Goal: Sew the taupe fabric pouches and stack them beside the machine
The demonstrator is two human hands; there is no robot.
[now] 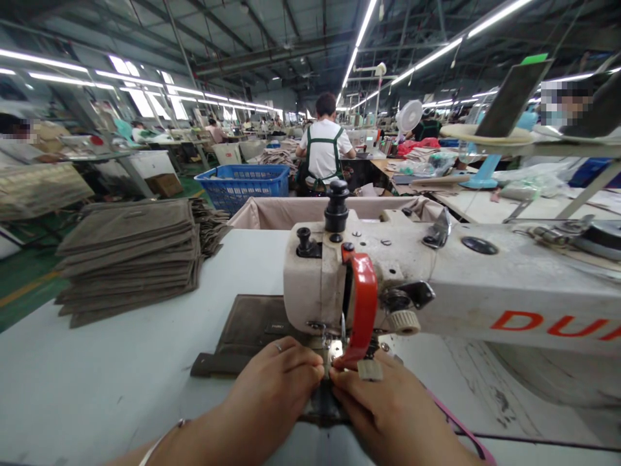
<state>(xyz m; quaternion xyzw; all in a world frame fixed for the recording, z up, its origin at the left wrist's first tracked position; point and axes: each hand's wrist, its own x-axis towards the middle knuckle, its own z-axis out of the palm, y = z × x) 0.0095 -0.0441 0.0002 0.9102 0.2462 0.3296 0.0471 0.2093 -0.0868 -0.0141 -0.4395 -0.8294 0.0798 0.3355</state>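
Observation:
A dark brown fabric panel (252, 323) with a small label lies on the white table, running under the head of a sewing machine (310, 278). Just in front of the needle area, my left hand (279, 382) pinches the near edge of this panel, fingers pressed together. Close beside it on the right, my right hand (383, 395) has its fingertips closed on the same dark fabric. A red curved guard (363, 304) on the machine hangs down over the right fingertips and partly hides them. The needle and presser foot show only in part.
A tall stack of brown fabric pieces (130, 252) stands on the left of the table (121, 382). Behind the machine are a cloth-lined bin (276, 210) and a blue basket (247, 181). A co-worker (325, 145) sits ahead, back turned. Thread cones (514, 97) stand at right.

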